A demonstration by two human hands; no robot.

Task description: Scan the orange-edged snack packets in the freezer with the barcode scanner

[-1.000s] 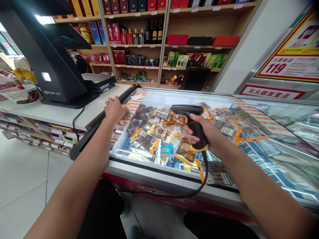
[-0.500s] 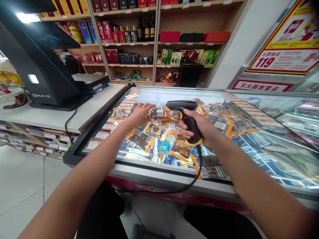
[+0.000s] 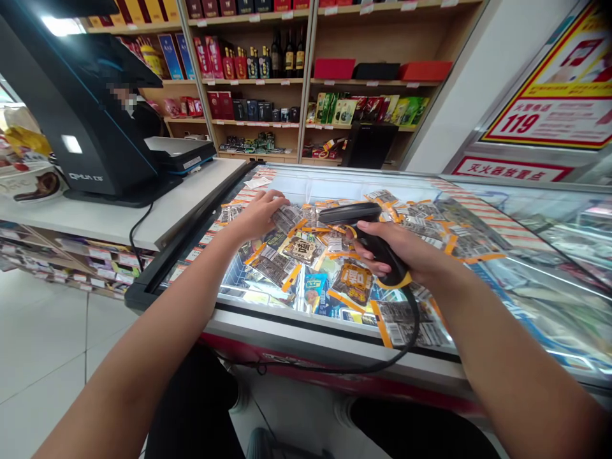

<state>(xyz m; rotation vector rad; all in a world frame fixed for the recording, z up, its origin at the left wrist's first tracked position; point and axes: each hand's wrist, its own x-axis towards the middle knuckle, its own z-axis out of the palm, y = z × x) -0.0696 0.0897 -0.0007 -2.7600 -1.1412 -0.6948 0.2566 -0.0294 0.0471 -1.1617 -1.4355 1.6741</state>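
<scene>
My right hand [image 3: 389, 245] is wrapped around the grip of a black and yellow barcode scanner [image 3: 351, 213], whose head points left. Its cord hangs down past the chest's front edge. The fingers of my left hand [image 3: 261, 213] are closed on the edge of a snack packet [image 3: 287, 218] with an orange border, its printed back facing up. Around both hands many similar packets lie scattered on the glass top, among them a brown and orange packet [image 3: 352, 282] and one with a pale label [image 3: 302, 248].
The glass-topped freezer chest [image 3: 287, 319] stands against my legs. To the left, a white counter [image 3: 196, 204] carries a black checkout machine [image 3: 95, 140] and a flat scale [image 3: 179, 153]. A person [image 3: 146, 118] is partly visible behind it. Shelves [image 3: 258, 127] of boxes and bottles stand at the back.
My left hand has drawn slightly back left and closed on a packet, which now tilts under its fingers. The scanner has shifted a little right and tipped, its cord swinging right.
</scene>
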